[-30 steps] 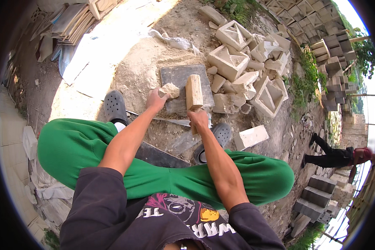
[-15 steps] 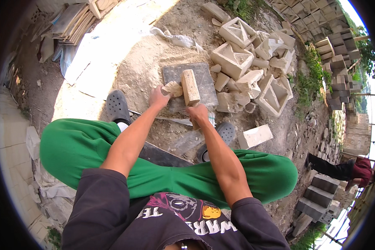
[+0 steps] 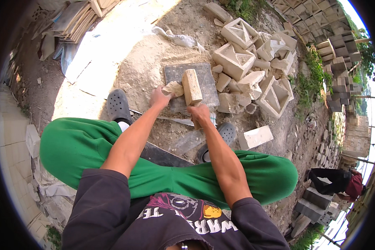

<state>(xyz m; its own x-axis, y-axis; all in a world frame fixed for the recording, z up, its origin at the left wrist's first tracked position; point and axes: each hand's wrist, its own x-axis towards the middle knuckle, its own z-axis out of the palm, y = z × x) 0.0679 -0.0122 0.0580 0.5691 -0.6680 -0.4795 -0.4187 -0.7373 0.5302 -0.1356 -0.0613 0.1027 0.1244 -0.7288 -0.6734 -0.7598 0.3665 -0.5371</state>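
Note:
In my right hand [image 3: 200,114] is the handle of a wooden mallet, fingers wrapped round it. The mallet's blocky head [image 3: 191,87] is over a dark flat slab [image 3: 207,79] on the ground. My left hand [image 3: 159,98] grips a rough, pale stone chunk [image 3: 173,88] at the slab's left side, close beside the mallet head. Whether the mallet touches the chunk, I cannot tell. Crumbly pale rubble [image 3: 143,68] lies around the slab.
Broken pale blocks with triangular hollows [image 3: 234,60] are heaped right of the slab. One whole pale block [image 3: 256,137] lies near my right shoe [image 3: 226,132]. Grey blocks [image 3: 314,203] and another person [image 3: 341,181] are at far right. Boards [image 3: 73,23] lean at upper left.
The person at far right has shifted and bent over toward the grey blocks. My hands, the mallet and the stone chunk hold almost the same positions, with only a slight shift in the view.

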